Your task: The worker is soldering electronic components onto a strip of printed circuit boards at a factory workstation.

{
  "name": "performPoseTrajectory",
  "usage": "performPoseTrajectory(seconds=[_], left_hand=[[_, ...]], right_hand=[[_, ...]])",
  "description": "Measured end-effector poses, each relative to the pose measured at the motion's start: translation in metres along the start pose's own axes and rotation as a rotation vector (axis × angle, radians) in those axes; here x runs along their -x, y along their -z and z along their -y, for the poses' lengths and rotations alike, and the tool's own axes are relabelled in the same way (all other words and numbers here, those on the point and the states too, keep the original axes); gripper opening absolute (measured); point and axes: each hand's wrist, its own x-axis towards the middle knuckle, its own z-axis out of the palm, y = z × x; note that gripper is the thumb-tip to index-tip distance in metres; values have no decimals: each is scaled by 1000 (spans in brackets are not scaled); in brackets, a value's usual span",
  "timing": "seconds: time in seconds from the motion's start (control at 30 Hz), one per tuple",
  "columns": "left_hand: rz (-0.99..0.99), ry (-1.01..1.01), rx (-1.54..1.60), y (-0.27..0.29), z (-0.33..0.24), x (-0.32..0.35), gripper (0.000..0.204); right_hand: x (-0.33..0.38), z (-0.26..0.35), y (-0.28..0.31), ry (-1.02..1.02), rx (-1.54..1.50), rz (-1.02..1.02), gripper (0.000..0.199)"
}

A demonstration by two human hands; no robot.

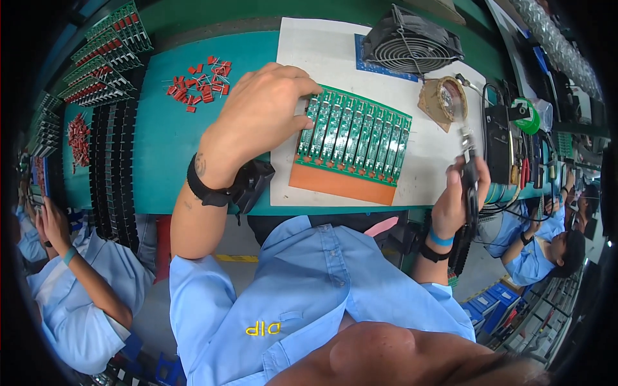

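Note:
A green circuit board panel (pixel 354 134), made of several long narrow boards side by side, lies on an orange sheet (pixel 341 184). My left hand (pixel 267 100) reaches over its left end, with thumb and fingers closed on the upper left edge. In my right hand (pixel 454 196), a soldering iron (pixel 472 180) is gripped by its black handle, off the panel's right side. Its metal front part points away from me and looks blurred. Just beyond that tip stands a round brownish tin (pixel 450 95) on a worn brown base. My right fingers wrap around the handle.
A black fan with a wire guard (pixel 415 48) stands at the back on a blue piece. Loose red components (pixel 205 83) lie on the green mat at left. Racks of boards (pixel 106 55) fill the far left. Hand tools (pixel 524 170) and cables are at right. Co-workers sit on both sides.

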Motion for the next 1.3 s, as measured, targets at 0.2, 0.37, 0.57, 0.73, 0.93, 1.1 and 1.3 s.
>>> performPoseTrajectory(seconds=[0.2,0.37,0.57,0.73,0.93,1.1,1.3], left_hand=[[-13,-73,33,2,4,-4,44],[54,-21,73,10,-5,4,58],[-3,-346,-23,-48,-119,67,61],[16,-411,-302,-101,-136,80,63],[41,-407,-417,-98,-140,80,67],[34,-392,-450,-94,-141,83,66],[41,-315,-400,-58,-123,106,59]], right_hand=[[-1,-35,2,48,-222,-189,51],[3,-31,1,52,-105,-162,53],[4,-26,1,16,-186,-106,53],[7,-28,4,-9,-172,-104,53],[3,-27,1,5,-198,-54,52],[3,-27,4,8,-175,-27,50],[19,-13,23,-50,-198,-5,45]])
